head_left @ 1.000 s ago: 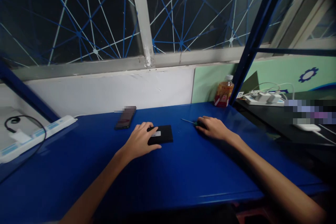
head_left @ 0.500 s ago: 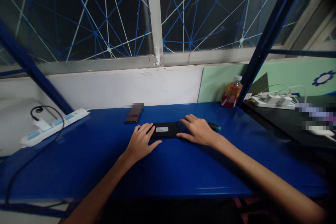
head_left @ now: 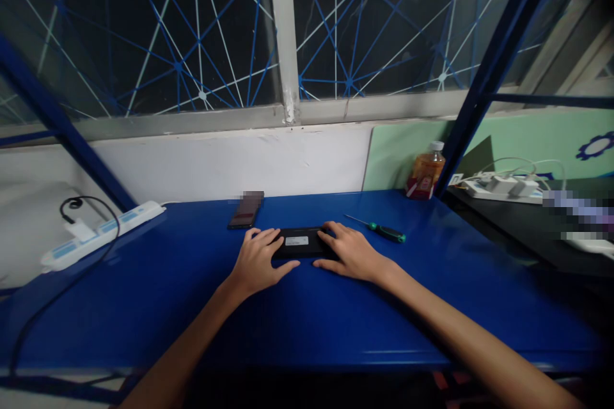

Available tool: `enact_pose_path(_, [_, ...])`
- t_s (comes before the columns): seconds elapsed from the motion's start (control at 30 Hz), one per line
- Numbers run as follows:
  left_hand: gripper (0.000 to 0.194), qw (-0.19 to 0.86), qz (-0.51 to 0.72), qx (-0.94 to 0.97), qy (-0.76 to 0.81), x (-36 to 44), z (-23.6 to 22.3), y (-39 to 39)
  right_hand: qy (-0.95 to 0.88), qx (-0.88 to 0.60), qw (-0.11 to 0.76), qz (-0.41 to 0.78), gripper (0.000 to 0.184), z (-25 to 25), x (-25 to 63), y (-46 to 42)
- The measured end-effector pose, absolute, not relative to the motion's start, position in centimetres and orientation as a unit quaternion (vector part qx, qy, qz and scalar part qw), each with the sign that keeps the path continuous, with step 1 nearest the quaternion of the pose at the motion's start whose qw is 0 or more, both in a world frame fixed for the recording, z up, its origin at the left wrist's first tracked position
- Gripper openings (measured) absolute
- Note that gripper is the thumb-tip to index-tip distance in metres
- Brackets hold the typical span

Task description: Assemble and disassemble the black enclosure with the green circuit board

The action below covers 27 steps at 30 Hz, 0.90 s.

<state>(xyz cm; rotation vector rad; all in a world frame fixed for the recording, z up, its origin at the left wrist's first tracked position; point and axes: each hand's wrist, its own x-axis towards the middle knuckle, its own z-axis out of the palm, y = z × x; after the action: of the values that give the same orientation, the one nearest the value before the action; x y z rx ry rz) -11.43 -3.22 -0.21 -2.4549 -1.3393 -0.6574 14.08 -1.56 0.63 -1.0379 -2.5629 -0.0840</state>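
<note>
A flat black rectangular case (head_left: pixel 311 246) with a white label lies on the blue table in the middle. My left hand (head_left: pixel 259 257) grips its left end, fingers over the top and thumb along the front side. At the right end, my right hand (head_left: pixel 352 252) holds it too, fingers over the top and thumb near the front edge. Both hands cover the ends of the case, so its full outline is hidden. Just beyond my right hand lies a screwdriver (head_left: pixel 387 232) with a black and green handle, its shaft pointing back left.
A dark phone (head_left: pixel 246 209) lies behind my left hand. On the left edge sits a white power strip (head_left: pixel 108 230) with a black cable. A bottle (head_left: pixel 426 171) stands at the back right. Blue metal posts (head_left: pixel 484 86) flank the table (head_left: pixel 307 319), and another power strip (head_left: pixel 503 188) lies beyond.
My right hand has shifted left and closer onto the right end of the case. The screwdriver, mostly hidden before, now shows in full. My left hand stays on the case.
</note>
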Motion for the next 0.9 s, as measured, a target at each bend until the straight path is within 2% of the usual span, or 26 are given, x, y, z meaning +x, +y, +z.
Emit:
enact_pose_path(0.27, [0.048,0.107,-0.222,-0.851,-0.464,-11.7,0.5,-3.5,-0.911,-0.379,0.157,-0.038,0.069,0.6,14.3,-1.9])
enact_pose_path(0.33, [0.048,0.104,-0.217,-0.854,-0.46,-11.9,0.5,-3.6,-0.912,-0.38,0.149,-0.04,0.065,0.8,14.4,-1.9])
enact_pose_path(0.47, [0.05,0.103,-0.201,-0.863,-0.452,-11.9,0.1,-3.4,-0.916,-0.374,0.138,-0.043,0.045,1.1,14.7,-1.6])
enact_pose_path(0.57, [0.052,0.107,-0.193,-0.868,-0.445,-11.3,-0.1,-2.7,-0.91,-0.388,0.137,-0.045,0.04,1.0,15.2,-1.1])
enact_pose_path(0.8, [0.063,0.127,-0.192,-0.859,-0.458,-9.2,0.0,-1.5,-0.899,-0.401,0.171,-0.044,0.06,0.7,15.8,-0.7])
enact_pose_path(0.9, [0.064,0.122,-0.193,-0.856,-0.464,-9.1,-0.1,-1.3,-0.899,-0.4,0.171,-0.042,0.062,0.6,15.6,-0.7])
